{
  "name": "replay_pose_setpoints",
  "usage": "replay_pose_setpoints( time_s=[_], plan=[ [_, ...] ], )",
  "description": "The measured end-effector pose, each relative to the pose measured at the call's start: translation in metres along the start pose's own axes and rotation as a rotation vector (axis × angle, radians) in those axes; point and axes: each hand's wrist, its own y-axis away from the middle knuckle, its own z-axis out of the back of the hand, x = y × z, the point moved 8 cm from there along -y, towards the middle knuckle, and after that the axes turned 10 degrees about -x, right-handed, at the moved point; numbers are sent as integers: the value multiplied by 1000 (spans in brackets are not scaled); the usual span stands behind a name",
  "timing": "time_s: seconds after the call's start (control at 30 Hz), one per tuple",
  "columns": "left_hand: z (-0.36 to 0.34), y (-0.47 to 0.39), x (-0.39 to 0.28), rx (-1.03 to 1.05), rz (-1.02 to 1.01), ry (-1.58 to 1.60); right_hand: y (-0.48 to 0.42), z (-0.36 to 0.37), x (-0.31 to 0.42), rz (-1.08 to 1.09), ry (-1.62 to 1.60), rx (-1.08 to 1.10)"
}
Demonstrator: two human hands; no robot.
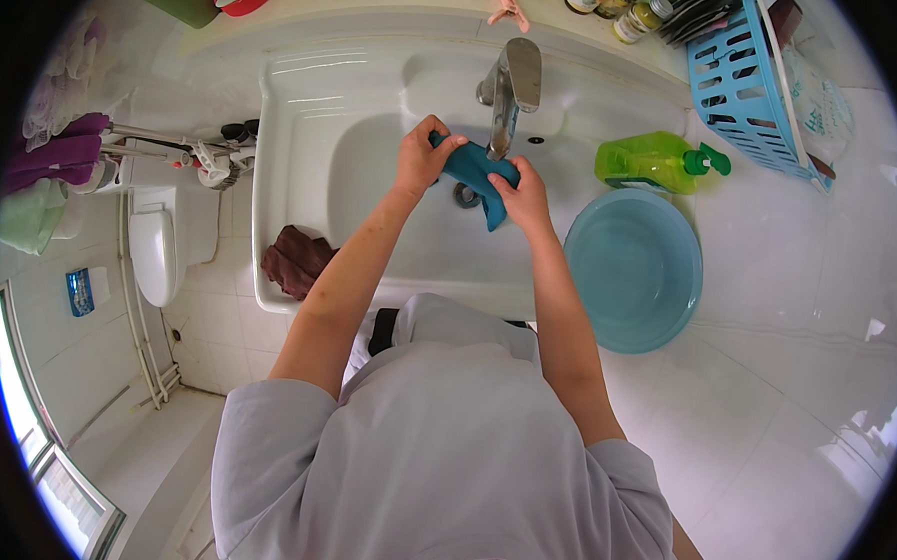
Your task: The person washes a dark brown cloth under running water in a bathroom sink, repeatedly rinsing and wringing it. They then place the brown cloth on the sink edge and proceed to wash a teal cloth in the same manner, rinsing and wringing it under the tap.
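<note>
A teal cloth is stretched between my two hands over the white sink basin. My left hand pinches its left end between thumb and fingers. At the other end, my right hand grips the cloth, and a loose corner hangs down from there. The chrome faucet reaches over the cloth, its spout just above the fabric. Whether water runs cannot be made out. Below the cloth, the metal drain shows in part. A crumpled dark brown cloth lies on the sink's front left corner, partly behind my left forearm.
Right of the basin are a green pump bottle and a light blue plastic washbasin. A blue slotted basket stands at the back right. Small bottles and a pink clip line the back ledge. A toilet is at left.
</note>
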Motion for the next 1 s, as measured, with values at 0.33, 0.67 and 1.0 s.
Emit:
replay_pose_setpoints(
  time_s=[0.33, 0.67, 1.0],
  plan=[
    [5, -8, 14, 32, 165, 74, 0, 6, 7, 282, 510, 158],
    [-36, 48, -34, 338, -100, -161, -1, -30, -76, -622, -901, -181],
    [-55, 50, -42, 93, -108, -464, 6, -68, -64, -777, -1212, -244]
  ],
)
